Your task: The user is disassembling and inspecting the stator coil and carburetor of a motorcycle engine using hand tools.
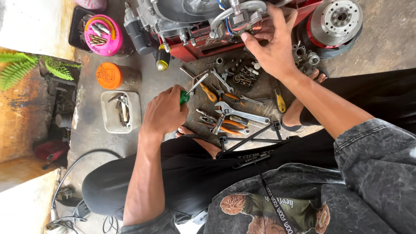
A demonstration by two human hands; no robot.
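Screwdriver (190, 91), green-handled, sits in the left hand (164, 113), low over the floor just in front of the person's knees. That hand is closed into a fist around the handle, so only a bit of green shows past the knuckles. The metal shaft comes out of the fist and runs up and to the right, its tip ending among the loose tools (229, 110), close to orange-handled pliers (209, 92). Its long axis lies on that diagonal, pointing away from the person toward the engine (173, 17).

The right hand (271, 45) is up at the engine, fingers spread and half curled, with the fingertips on a coil part (240, 19) with a metal ring at the engine's side. It is touching rather than clamped; how firmly it holds I cannot tell.

An adjustable wrench (240, 113) lies among the tools. Left of the fist stand a white tray (108, 123), an orange-lidded jar (109, 76) and a pink tub (104, 34) of bolts. A round flywheel (338, 19) lies at the upper right.
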